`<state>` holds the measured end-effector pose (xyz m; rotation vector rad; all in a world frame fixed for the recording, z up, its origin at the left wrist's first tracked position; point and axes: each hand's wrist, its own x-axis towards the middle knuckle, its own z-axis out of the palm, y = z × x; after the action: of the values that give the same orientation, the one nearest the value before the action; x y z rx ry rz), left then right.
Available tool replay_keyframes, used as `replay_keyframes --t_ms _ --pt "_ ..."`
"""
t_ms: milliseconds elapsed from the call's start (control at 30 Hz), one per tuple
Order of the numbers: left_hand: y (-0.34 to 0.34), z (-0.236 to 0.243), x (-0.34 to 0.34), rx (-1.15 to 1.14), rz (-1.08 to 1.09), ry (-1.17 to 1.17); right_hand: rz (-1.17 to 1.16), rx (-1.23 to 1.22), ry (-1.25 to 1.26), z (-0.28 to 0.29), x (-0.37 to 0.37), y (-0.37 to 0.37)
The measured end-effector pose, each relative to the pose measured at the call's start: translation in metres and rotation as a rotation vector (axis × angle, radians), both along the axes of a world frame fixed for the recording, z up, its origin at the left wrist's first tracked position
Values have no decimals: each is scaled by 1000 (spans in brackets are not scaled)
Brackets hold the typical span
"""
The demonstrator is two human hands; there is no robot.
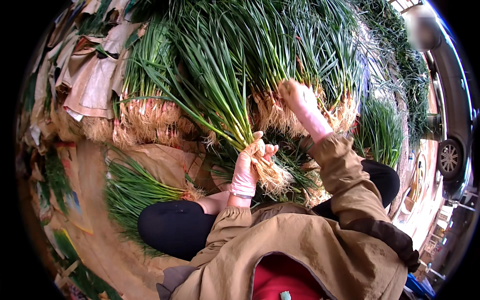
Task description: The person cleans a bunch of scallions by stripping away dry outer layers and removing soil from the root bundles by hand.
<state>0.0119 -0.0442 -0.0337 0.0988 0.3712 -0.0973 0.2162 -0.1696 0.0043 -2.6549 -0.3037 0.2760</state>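
My left hand [245,172], in a thin pale glove, is closed round the lower stems of a bunch of green garlic [225,107]. The long leaves fan up and to the left, while the tangled yellowish roots [272,177] hang out below and right of the fingers. My right hand [296,97] reaches forward to the big pile of green garlic [310,50], where stems meet roots. Its fingers are bent down against the plants and blurred, so whether they grip any stems is not clear.
Bundles with pinkish stem bases [150,107] stand in a row at far left, beside crumpled beige sacking [92,85]. A smaller heap of greens [135,187] lies by my left knee. More greens [377,125] are at the right, with a parked car [452,115] beyond.
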Motion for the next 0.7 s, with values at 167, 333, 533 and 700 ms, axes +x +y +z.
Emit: replay_keyframes --t_ms 167,333,533,700 --pt "-15 11 20 117 -114 156 -90 28 85 -5 60 -22" --pt "1 21 9 344 -132 206 127 584 660 14 -28 -8" --pt "-6 24 7 390 -190 337 245 199 92 7 -103 4" --pt "-5 30 5 272 -192 171 -122 172 134 -36 -81 -32"
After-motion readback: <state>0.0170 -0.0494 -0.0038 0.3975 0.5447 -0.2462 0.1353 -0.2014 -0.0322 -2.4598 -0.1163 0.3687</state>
